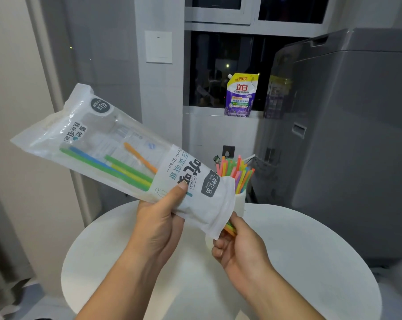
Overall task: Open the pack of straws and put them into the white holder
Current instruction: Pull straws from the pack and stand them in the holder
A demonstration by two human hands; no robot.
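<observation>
Cool, dim indoor light falls from overhead; the window [218,72] is black with night. Glare streaks the straw pack [103,144] — slightly motion-blurred (print still legible). Wide-angle bending curves the washing machine [345,146] edges.

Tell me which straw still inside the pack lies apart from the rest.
The orange straw. It lies alone, slanted across the clear part of the pack, while the green, blue and yellow straws lie bunched side by side below it.

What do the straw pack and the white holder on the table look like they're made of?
Straw pack: thin flexible plastic film, part clear, part frosted white; it creases, glints, and shows the straws inside. White holder: smooth, opaque matte white, probably plastic or ceramic; the view cannot settle which.
</observation>
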